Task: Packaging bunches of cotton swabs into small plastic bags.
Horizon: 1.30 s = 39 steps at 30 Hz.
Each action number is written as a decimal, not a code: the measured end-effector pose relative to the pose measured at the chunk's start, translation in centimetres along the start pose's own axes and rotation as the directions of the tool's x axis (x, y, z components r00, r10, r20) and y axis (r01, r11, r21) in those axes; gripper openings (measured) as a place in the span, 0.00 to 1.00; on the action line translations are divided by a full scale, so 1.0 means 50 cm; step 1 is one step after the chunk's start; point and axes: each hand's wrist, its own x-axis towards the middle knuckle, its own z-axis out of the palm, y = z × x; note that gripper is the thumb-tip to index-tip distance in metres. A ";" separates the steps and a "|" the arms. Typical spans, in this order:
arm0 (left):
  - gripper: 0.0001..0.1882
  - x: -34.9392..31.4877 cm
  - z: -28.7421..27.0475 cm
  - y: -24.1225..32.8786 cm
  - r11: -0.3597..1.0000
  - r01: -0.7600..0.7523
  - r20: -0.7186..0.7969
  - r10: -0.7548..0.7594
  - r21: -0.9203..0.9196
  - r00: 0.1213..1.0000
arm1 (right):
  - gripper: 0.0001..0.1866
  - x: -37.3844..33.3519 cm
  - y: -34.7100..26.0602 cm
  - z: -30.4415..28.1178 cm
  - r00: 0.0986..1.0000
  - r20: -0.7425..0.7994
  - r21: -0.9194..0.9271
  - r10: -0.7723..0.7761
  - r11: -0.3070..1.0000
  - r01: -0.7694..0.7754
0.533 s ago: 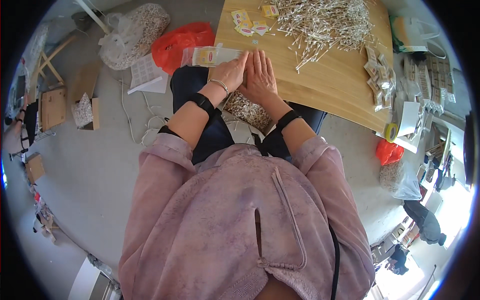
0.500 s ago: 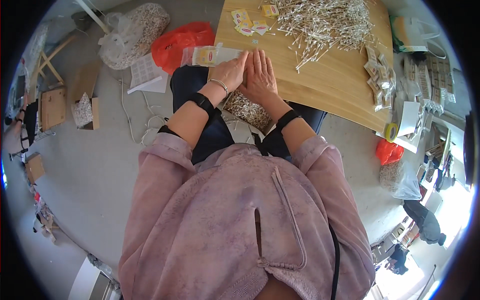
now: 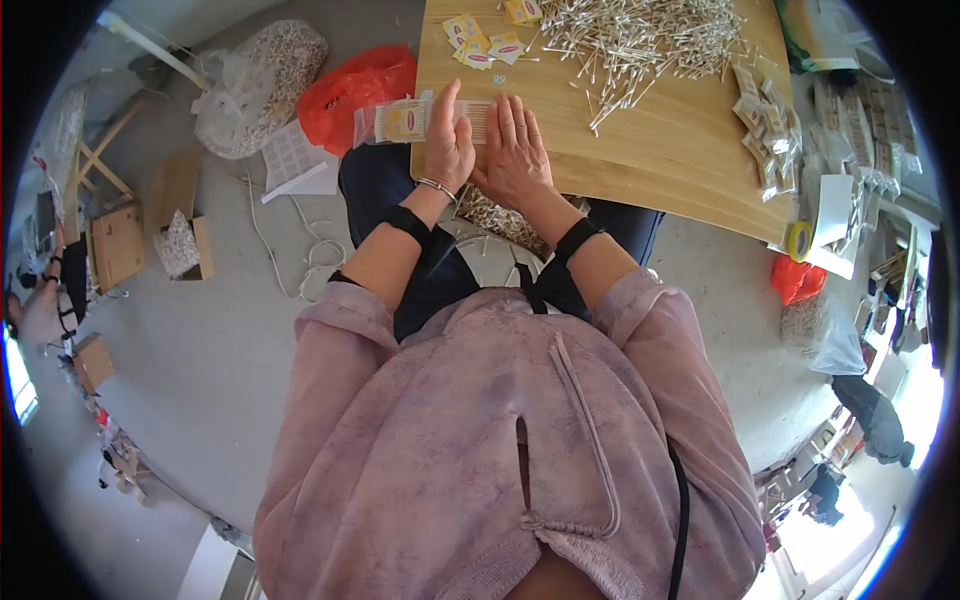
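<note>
My left hand (image 3: 447, 145) stands on its edge at the near left corner of the wooden table (image 3: 640, 150), fingers stretched out and holding nothing. Just right of it my right hand (image 3: 516, 152) lies palm down with its fingers straight. In the gap between the hands shows a row of cotton swabs (image 3: 476, 122) laid side by side; the right hand covers its right end. To the left of my left hand, a clear bag (image 3: 366, 124) with swabs and a yellow card (image 3: 402, 122) reaches past the table edge. What lies under the right palm is hidden.
A big heap of loose cotton swabs (image 3: 650, 35) covers the far table. Several yellow cards (image 3: 475, 45) lie at the far left, packed bundles (image 3: 768, 130) at the right edge. A box of swabs (image 3: 505, 218) sits between my legs. A red plastic bag (image 3: 355, 95) lies left of the table.
My left hand has turned upright and moved left from the right hand, uncovering the row of swabs between them. My right hand stays flat. The whole view has shifted slightly.
</note>
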 end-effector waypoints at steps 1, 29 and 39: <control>0.26 0.002 0.011 0.002 0.990 0.036 0.003 -0.035 -0.134 0.999 | 0.46 0.000 -0.002 0.000 1.000 0.001 0.009 0.016 1.000 -0.016; 0.20 0.011 -0.044 0.040 0.895 0.307 0.225 -0.242 -0.324 0.944 | 0.43 0.006 -0.040 0.008 0.989 -0.049 0.093 0.142 0.986 -0.137; 0.21 0.020 -0.041 0.039 0.951 0.188 0.151 -0.154 -0.247 0.976 | 0.42 0.006 -0.038 0.011 0.987 -0.076 0.153 0.141 0.980 -0.128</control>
